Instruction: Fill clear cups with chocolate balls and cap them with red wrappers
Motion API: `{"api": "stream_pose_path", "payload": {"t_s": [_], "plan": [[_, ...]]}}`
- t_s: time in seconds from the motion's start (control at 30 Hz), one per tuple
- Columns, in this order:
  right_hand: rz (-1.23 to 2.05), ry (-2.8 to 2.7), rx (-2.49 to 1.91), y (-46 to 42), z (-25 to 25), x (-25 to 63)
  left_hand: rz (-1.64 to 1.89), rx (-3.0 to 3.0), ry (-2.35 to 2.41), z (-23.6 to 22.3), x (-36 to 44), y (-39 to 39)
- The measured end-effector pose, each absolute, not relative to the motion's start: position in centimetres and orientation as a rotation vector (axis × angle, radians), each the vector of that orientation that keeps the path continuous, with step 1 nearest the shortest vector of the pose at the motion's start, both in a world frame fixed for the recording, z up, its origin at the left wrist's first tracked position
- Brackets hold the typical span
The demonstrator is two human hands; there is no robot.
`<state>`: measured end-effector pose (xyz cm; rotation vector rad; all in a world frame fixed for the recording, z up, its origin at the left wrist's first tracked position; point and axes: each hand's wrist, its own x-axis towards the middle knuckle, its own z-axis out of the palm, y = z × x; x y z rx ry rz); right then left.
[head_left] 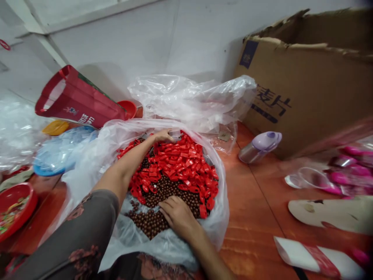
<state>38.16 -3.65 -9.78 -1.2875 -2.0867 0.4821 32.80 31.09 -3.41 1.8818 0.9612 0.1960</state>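
Note:
A clear plastic bag lies open on the floor in front of me, filled with small brown beads and red plastic pieces. My left hand reaches to the bag's far rim, fingers curled over the plastic edge and the red pieces. Closer to me, my right hand rests palm down on the brown beads at the near side, its fingers bent into them. Whether it holds any beads is hidden.
A big cardboard box stands at the right, with a purple-lidded flask lying before it. A red paper bag, crumpled plastic, a red bowl, blue bags and a sandal lie around on the wooden floor.

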Motion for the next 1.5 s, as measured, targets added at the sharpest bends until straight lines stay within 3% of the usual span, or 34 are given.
{"api": "stream_pose_path", "payload": {"t_s": [0.4,0.63,0.77,0.87,1.07,1.17,1.5], "plan": [[0.428,-2.145,-1.218,-3.7,-10.1,37.9,0.079,2.536,0.929,-0.8,14.5,20.4],[0.427,-1.811,-1.273,-4.5,-9.8,39.2,0.584,2.469,1.518,-3.8,11.8,6.7],[0.464,-1.848,-1.367,-5.6,-9.5,39.6,0.131,2.518,1.392,-4.6,11.3,1.4],[0.491,-1.889,-1.403,-5.2,-8.9,39.6,0.065,2.550,1.355,-3.5,11.0,1.4],[0.351,-1.824,-1.566,0.3,-5.1,38.9,0.546,2.548,1.550,-1.9,13.7,7.8],[0.303,-1.798,-1.618,1.5,-3.4,38.1,0.466,2.510,1.470,-2.4,14.4,11.0],[0.575,-2.174,-1.670,-7.8,-6.8,35.4,0.720,1.958,1.141,-2.1,13.0,8.2]]}}
